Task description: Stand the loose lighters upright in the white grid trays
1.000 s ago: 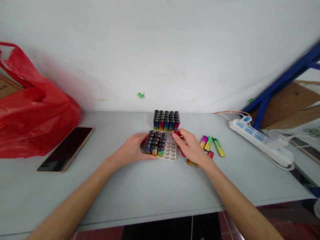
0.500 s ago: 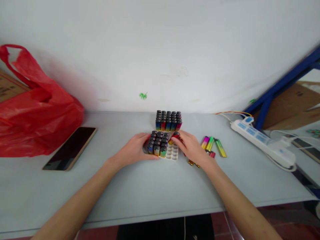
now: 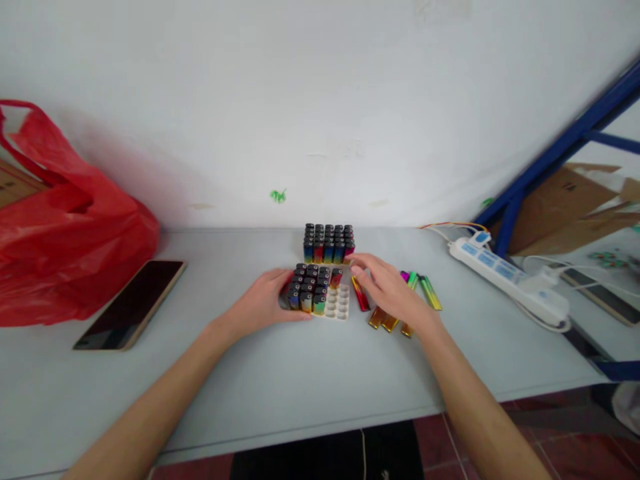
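Observation:
A white tray [image 3: 341,308] with round holes holds several upright black-topped lighters [image 3: 307,287] on its left side. One red and yellow lighter [image 3: 335,279] stands apart at the back of its right part. My left hand [image 3: 265,298] is wrapped round the left side of the tray and its lighters. My right hand [image 3: 387,283] is right of the tray, fingers apart and holding nothing, over loose lighters. A red one [image 3: 360,294] lies by its fingertips, and gold ones [image 3: 390,323] lie below the palm. Behind the tray stands a full block of lighters [image 3: 329,245].
A phone [image 3: 131,305] and a red plastic bag [image 3: 85,233] are on the left. At the right are a green lighter [image 3: 431,293], a white power strip [image 3: 510,279] with cables, and a blue metal frame [image 3: 555,157]. A wall stands behind the table.
The lighter from my right hand now stands in the tray. My right hand has let go and opened over the loose lighters. The whole view has shifted a little.

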